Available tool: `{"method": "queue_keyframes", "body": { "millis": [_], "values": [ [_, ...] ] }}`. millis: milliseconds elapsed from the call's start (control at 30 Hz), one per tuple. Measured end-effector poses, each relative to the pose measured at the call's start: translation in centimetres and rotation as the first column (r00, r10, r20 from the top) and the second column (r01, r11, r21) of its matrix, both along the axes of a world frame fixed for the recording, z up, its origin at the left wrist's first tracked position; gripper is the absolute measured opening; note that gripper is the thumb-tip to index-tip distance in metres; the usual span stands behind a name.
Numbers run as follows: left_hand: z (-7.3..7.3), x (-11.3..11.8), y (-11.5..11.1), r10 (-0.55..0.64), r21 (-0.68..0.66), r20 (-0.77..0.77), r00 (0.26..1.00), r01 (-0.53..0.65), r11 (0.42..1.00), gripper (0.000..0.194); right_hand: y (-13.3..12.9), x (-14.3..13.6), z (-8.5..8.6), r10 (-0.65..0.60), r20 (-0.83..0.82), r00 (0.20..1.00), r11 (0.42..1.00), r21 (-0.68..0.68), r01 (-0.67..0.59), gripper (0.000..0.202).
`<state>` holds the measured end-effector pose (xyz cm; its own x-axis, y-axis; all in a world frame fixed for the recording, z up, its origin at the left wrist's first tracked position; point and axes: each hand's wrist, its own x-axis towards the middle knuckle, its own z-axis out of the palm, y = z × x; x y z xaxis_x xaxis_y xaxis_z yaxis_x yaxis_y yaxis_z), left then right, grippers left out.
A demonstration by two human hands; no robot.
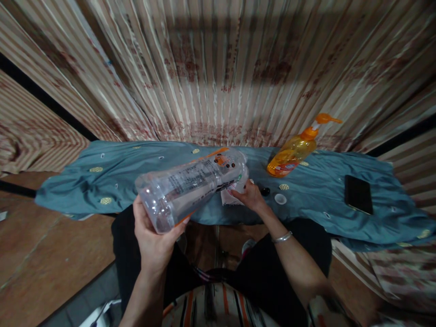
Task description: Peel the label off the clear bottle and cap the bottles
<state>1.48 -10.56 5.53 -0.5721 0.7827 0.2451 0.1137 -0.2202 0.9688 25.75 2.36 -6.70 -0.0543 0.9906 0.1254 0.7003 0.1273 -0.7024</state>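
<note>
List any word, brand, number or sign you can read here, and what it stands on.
None reads clearly.
Clear plastic bottle: dark printed text, too blurred to read.
Pump bottle: label lettering, too small and blurred to read.
Blue-green cloth: small pale pattern marks, too small to tell.

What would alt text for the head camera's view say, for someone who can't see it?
A seated person's left hand holds the base of a clear plastic bottle, tilted sideways, with the right hand at its other end. Beyond, a pump bottle of orange liquid and a flat black object rest on teal pineapple-print cloth.
</note>
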Motion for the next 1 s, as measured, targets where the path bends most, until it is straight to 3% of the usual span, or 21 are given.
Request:
{"method": "queue_keyframes", "body": {
  "millis": [533,1000],
  "values": [
    [0.00,-0.03,-0.10,0.022,0.012,-0.090,0.996,-0.021,1.000,0.090,-0.03,0.01,-0.20,0.005,-0.031,1.000,1.000,0.005,-0.005,0.043],
    [-0.35,-0.40,-0.07,0.001,0.023,-0.045,0.999,0.000,1.000,0.086,-0.04,0.10,-0.08,0.021,-0.013,1.000,1.000,-0.020,-0.021,0.046]
  ]
}}
